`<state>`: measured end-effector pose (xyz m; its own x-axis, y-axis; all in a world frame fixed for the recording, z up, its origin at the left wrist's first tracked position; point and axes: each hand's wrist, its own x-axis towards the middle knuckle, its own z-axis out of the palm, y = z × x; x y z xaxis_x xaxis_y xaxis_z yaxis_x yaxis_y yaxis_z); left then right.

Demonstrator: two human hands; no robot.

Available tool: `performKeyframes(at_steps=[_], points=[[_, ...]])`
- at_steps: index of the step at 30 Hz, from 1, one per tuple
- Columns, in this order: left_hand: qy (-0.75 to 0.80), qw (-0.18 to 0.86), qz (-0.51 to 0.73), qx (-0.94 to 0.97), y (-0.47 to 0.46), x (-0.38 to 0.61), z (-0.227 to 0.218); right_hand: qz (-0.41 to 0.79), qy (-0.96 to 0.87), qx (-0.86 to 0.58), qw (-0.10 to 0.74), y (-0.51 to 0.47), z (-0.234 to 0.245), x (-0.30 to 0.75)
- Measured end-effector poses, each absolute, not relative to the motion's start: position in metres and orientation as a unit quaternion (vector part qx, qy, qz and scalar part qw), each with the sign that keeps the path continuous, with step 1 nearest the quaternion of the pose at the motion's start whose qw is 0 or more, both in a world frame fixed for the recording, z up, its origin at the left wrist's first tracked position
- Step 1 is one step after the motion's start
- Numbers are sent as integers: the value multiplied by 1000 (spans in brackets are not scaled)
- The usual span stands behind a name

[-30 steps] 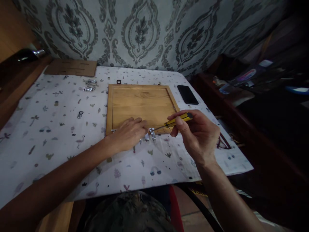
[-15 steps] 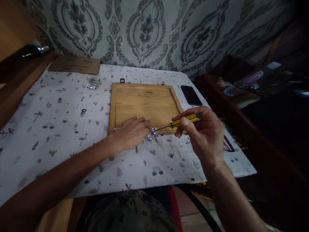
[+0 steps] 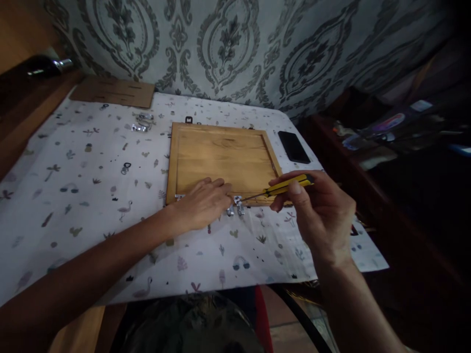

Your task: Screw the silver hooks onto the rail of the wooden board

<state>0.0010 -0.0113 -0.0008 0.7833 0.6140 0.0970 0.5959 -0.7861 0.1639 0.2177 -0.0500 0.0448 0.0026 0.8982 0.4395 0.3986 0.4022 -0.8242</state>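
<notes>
A framed wooden panel (image 3: 221, 157) lies flat on the table, with small silver metal fittings along its near edge. My left hand (image 3: 208, 202) rests over that edge, fingers bent and close together. Its fingertips are at a silver metal latch (image 3: 239, 205); the thumb is hidden. In my right hand (image 3: 320, 211), closed between thumb and fingers, is a yellow and black screwdriver (image 3: 287, 186). The screwdriver tilts down to the left, its tip at the latch. Another metal fitting (image 3: 179, 196) sits at the panel's near left corner, partly covered by my left arm.
A patterned white cloth (image 3: 88, 196) covers the table. Several loose metal fittings (image 3: 143, 122) lie at the back left, near a piece of cardboard (image 3: 114, 92). A black phone (image 3: 293, 146) lies right of the panel. A plastic bottle (image 3: 386, 122) is at the far right.
The view has shifted slightly. My right hand and the screwdriver have moved a little to the right and down; the tip stays at the latch. My left hand keeps its place on the panel.
</notes>
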Motion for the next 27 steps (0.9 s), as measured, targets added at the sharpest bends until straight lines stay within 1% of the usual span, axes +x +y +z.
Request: performKeyframes(at_steps=[5,9,14,24,27], points=[[322,74,71,941,-12,2,0,250,-657,-493,513,-51,46,217],[323,80,82,940,-12,2,0,262,-646,-471,540,-51,43,214],[319,65,85,942,-11,1,-3,267,-614,-482,565,-50,39,208],[318,56,78,943,-12,1,-4,322,-630,-458,539,-50,37,215],[316,52,74,944,-12,1,-3,328,-624,-446,551,-48,35,212]])
